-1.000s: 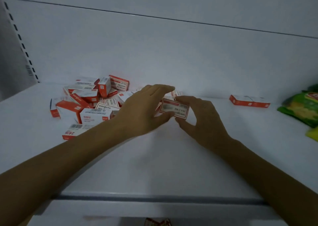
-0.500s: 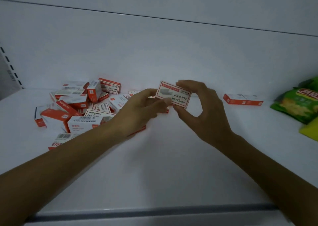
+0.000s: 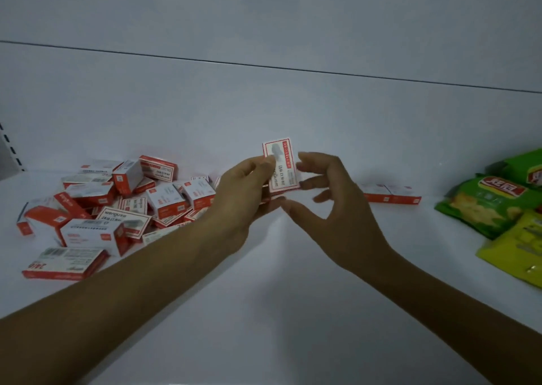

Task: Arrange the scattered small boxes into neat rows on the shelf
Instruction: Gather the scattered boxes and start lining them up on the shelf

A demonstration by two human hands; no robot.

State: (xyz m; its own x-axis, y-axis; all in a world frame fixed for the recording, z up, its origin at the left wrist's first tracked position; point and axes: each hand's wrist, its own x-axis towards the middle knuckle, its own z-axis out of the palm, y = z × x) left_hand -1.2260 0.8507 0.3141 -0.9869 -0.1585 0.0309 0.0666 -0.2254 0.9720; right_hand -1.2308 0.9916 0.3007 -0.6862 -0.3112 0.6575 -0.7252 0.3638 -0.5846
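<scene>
A small red-and-white box (image 3: 281,164) is held upright above the white shelf (image 3: 264,311), near the back wall. My left hand (image 3: 243,199) pinches its left edge between thumb and fingers. My right hand (image 3: 334,208) is beside it with fingers spread; its index and middle fingertips touch the box's right edge and its thumb hangs apart below. A scattered pile of the same boxes (image 3: 117,205) lies to the left, some flat and some tilted on others. A short row of boxes (image 3: 390,194) lies flat by the back wall, partly hidden behind my right hand.
Green snack bags (image 3: 484,205) and a yellow one (image 3: 519,246) lie at the right end of the shelf. A slotted upright (image 3: 8,150) stands at the far left. The white back wall (image 3: 264,105) rises right behind the boxes.
The box rose off the shelf and turned from lying lengthwise to standing on end. My right thumb came off it, and my left hand now holds it. The camera view shifted slightly right.
</scene>
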